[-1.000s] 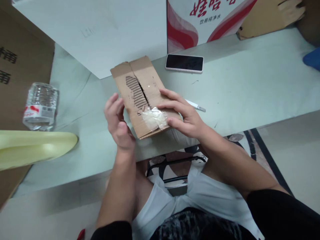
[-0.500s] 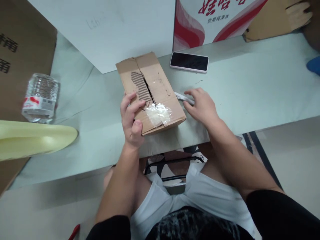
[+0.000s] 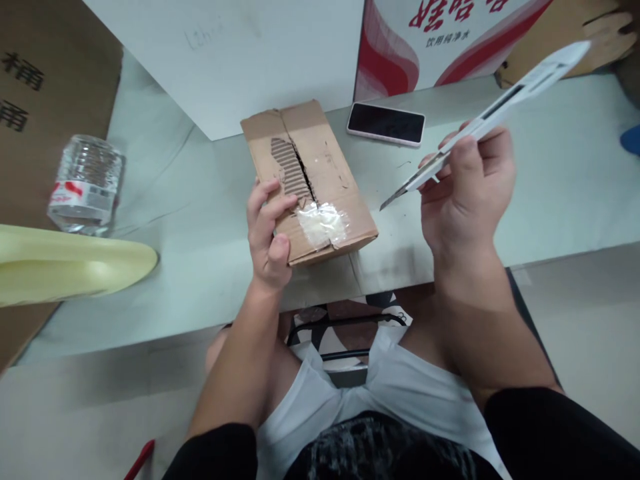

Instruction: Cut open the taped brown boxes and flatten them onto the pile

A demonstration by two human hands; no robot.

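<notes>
A small brown cardboard box [image 3: 320, 160] lies on the pale table [image 3: 550, 187], its top torn along the seam and patched with crumpled clear tape [image 3: 323, 225] at the near end. My left hand [image 3: 267, 233] grips the box's near left corner, thumb on the front edge and fingers on top. My right hand [image 3: 467, 190] is raised to the right of the box, closed round a white utility knife [image 3: 493, 113] whose blade tip points down-left toward the box without touching it.
A black phone [image 3: 386, 123] lies behind the box. A red-and-white printed carton [image 3: 395, 47] and a white board [image 3: 240, 60] stand at the back. A clear water bottle [image 3: 85, 187] lies at the left, beside a pale yellow object [image 3: 70, 263] and a large brown carton [image 3: 35, 100].
My right hand left the box, reached the knife on the table, and has now lifted it into the air. My left hand closed on the box's near left corner and stays there.
</notes>
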